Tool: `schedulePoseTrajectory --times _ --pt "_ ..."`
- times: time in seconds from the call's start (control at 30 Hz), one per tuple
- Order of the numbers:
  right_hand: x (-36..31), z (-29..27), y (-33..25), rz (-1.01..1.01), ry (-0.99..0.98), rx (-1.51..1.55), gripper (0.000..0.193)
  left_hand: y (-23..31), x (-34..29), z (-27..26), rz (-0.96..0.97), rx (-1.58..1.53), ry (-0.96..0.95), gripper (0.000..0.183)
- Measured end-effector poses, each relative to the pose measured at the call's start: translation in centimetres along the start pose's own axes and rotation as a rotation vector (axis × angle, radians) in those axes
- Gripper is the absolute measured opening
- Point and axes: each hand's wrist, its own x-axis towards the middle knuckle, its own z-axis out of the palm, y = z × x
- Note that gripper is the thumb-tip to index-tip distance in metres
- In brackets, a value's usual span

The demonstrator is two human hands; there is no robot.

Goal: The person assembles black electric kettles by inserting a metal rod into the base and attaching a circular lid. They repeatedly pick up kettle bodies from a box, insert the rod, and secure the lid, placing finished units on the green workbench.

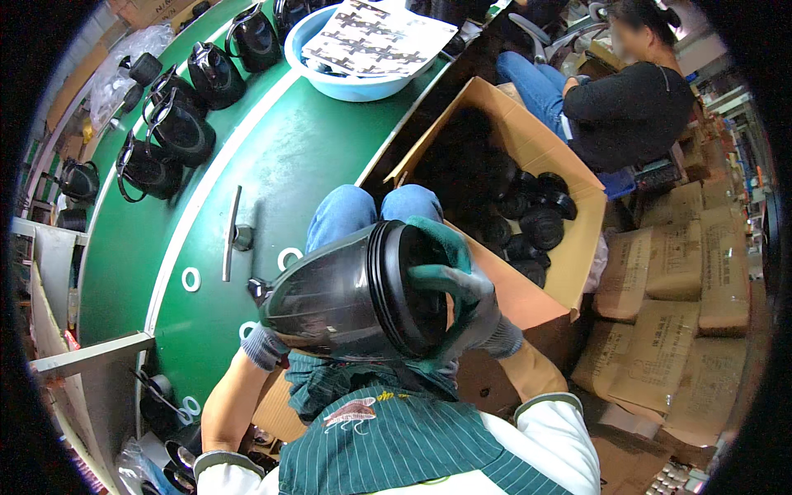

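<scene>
A large glossy black jug [330, 289] lies on its side across my lap, with its narrow end to the left and its wide ridged end to the right. My right hand [462, 293], in a green and grey glove, is closed over the round black base [417, 309] at the wide end, its fingers bent across that face. At the jug's lower left side is my left hand [266, 346], gloved with a grey cuff. It holds the jug from beneath, and the jug hides its fingers.
Several black jugs [181, 128] stand on the green table [272, 157]. A blue basin [355, 89] carries a printed sheet [371, 37]. White rings [190, 280] and a thin bar [232, 235] lie nearer. Rightward are a carton [577, 247] of round black parts, a seated person [627, 107] and stacked cartons [668, 272].
</scene>
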Motion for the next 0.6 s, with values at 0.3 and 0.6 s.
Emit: schedulePoseTrajectory --times 0.3,0.6 --pt "-0.6 2.5 -1.7 0.428 0.236 0.286 0.097 6.7 -2.3 7.2 0.932 1.341 0.588 0.031" --pt "-2.2 1.4 -1.1 0.446 0.015 0.097 0.081 8.4 -5.0 4.0 1.389 1.650 0.426 0.029"
